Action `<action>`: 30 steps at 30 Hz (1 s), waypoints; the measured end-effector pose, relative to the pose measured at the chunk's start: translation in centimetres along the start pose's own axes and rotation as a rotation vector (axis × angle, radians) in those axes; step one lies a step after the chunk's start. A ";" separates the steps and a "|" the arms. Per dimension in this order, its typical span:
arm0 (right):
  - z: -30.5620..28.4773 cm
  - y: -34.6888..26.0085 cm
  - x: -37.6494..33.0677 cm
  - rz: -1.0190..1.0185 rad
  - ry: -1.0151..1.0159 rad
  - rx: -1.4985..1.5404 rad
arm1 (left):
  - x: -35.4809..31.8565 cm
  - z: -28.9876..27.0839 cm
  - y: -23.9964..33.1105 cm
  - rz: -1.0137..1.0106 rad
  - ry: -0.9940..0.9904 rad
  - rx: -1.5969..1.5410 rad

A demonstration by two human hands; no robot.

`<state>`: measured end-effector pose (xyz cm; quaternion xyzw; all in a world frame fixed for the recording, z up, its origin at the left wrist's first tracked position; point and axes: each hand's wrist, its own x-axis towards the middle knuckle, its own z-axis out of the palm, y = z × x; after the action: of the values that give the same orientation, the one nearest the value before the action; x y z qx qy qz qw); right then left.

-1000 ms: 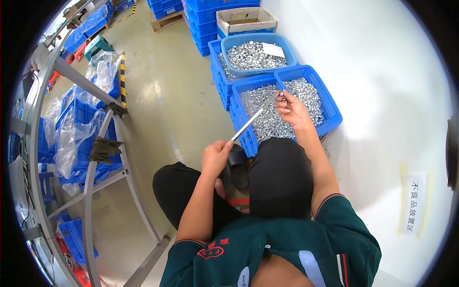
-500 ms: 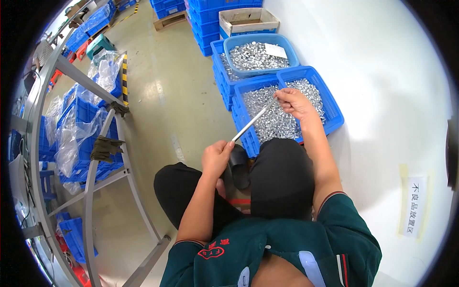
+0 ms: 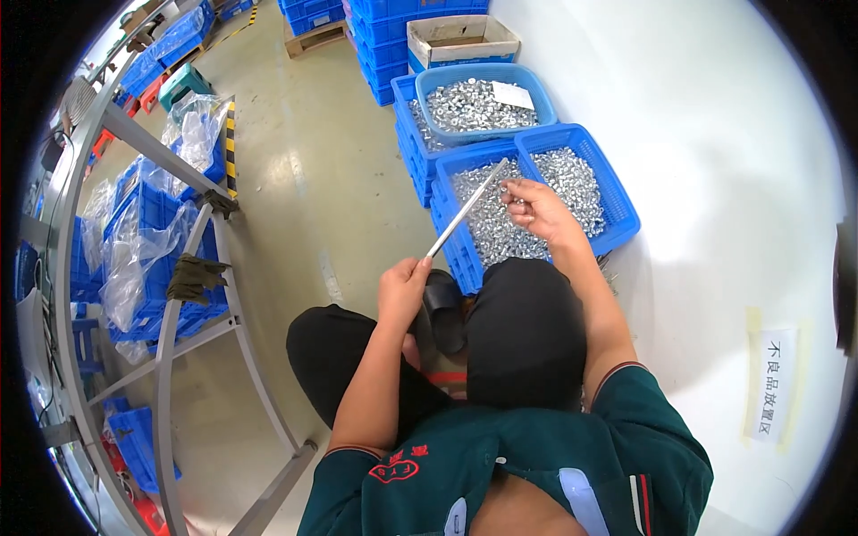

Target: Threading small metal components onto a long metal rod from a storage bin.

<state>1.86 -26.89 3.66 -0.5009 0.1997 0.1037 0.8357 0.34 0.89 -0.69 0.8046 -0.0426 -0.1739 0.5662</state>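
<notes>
My left hand (image 3: pixel 404 288) is closed around the near end of a thin, straight silver rod (image 3: pixel 466 208), which slants up and away to the right. Just right of the rod's far end, my right hand (image 3: pixel 542 214) is raised with its fingers curled into a pinch. Whatever sits between those fingertips is too small to make out. Both the rod and this hand are above a divided blue crate (image 3: pixel 631 219) filled with small shiny metal parts (image 3: pixel 572 183).
Behind the crate, a light blue basin (image 3: pixel 550 103) of metal parts rests on another blue crate (image 3: pixel 404 143). An open cardboard box (image 3: pixel 463 40) stands farther back. A grey metal frame (image 3: pixel 165 384) rises at my left, and a white wall (image 3: pixel 715 196) borders the right.
My right hand has come off the rod's far end and shifted slightly down, leaving that tip free. My left hand keeps its hold, nearly in place.
</notes>
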 end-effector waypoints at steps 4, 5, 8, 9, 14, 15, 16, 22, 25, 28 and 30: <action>-1.9 -0.2 0.9 0.008 -0.010 0.312 | 0.0 0.2 -0.2 -0.021 0.001 0.006; -2.3 -0.1 1.0 0.000 -0.027 0.406 | 0.0 0.2 -0.2 -0.013 -0.024 0.027; -2.6 -0.1 1.2 -0.011 -0.061 0.517 | -0.2 0.1 0.0 -0.013 -0.059 0.062; -2.7 -0.1 1.2 -0.020 -0.086 0.526 | -0.3 0.1 0.1 -0.020 -0.074 0.076; -1.9 -0.3 1.0 -0.022 -0.069 0.482 | -0.3 0.1 0.0 0.002 -0.082 0.126; -1.7 -0.5 0.9 -0.032 -0.056 0.462 | -0.3 0.2 0.0 0.002 -0.080 0.136; -1.5 -0.6 0.8 -0.042 -0.042 0.442 | -0.3 0.2 0.0 0.003 -0.079 0.136; -1.2 -2.1 0.6 -0.088 -0.026 0.103 | -0.4 0.0 0.0 -0.026 -0.066 0.098; -1.4 -2.6 0.5 -0.071 -0.035 0.035 | -0.5 0.0 0.5 0.006 -0.056 0.135; 0.7 -1.4 0.3 -0.053 0.005 -0.082 | -0.5 0.3 0.9 0.015 -0.024 0.153; 1.9 -0.3 0.1 0.017 -0.065 -0.131 | -0.4 0.4 0.8 0.013 -0.007 0.164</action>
<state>2.53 -25.33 4.61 -0.5493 0.1693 0.1398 0.8063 -0.01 0.39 -0.02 0.8472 -0.0638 -0.1690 0.4995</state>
